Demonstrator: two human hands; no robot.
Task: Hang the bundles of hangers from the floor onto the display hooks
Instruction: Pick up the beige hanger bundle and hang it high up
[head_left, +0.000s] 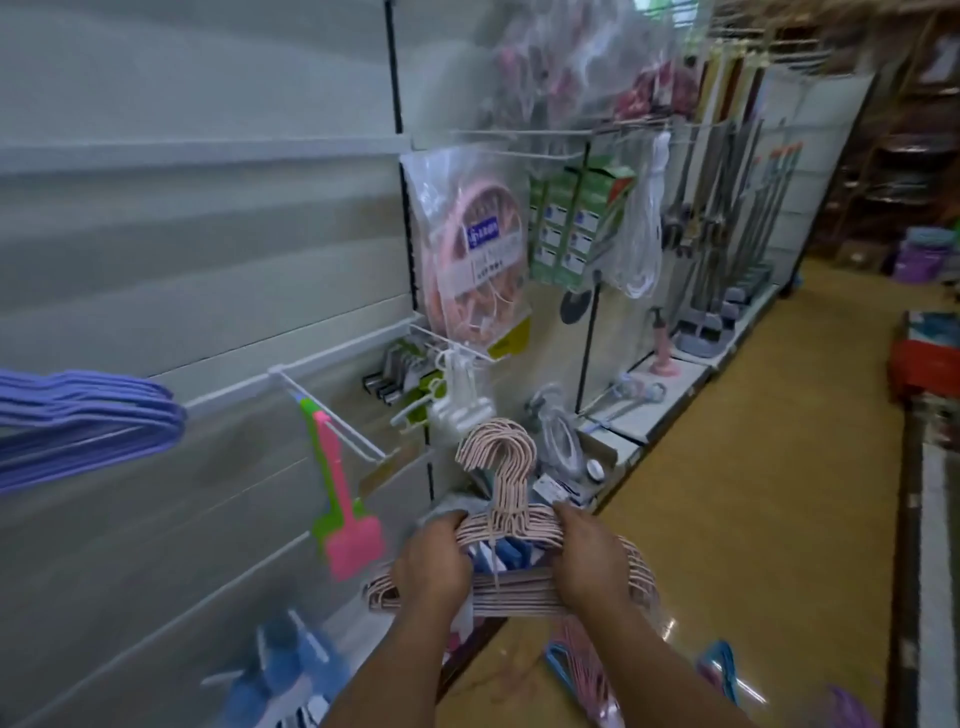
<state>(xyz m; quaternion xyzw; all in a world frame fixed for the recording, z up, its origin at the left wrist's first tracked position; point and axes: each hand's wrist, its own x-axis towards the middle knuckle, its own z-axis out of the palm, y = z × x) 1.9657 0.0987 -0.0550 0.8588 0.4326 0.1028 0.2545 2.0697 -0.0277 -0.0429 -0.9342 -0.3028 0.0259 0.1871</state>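
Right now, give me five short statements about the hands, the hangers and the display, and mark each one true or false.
1. Both hands grip the pink hanger bundle. True: left hand and right hand hold it at either side.
2. The pink bundle already hangs on a hook. False: it is held in the air, hook ends pointing up.
3. Purple hangers hang at the far left of the display. True.
4. The white wire hook carries only a blue tool. False: pink and green fly swatters hang from it.
5. No hangers are left on the floor. False: blue and pink hangers lie there.
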